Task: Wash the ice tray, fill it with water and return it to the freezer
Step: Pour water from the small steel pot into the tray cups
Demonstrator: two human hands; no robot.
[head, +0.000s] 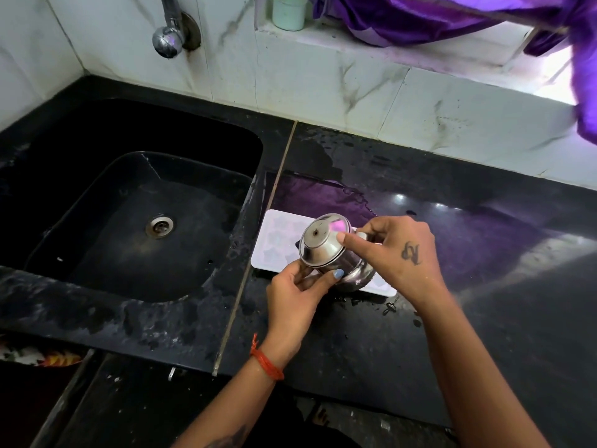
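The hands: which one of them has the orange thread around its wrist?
The left hand, which grips the steel pot from below; the orange thread circles its wrist. The right hand has a dark tattoo on its back and no thread.

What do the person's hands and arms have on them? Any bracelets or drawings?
Both forearms are bare, no sleeves. The left hand has an orange thread bracelet on its wrist and a light blue painted thumbnail. The right hand has a dark tattoo on its back.

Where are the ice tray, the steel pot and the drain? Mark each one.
ice tray (pixel 280 244), head view, left part of its top.
steel pot (pixel 318 245), head view, its tilted side.
drain (pixel 159 226), head view, its metal centre.
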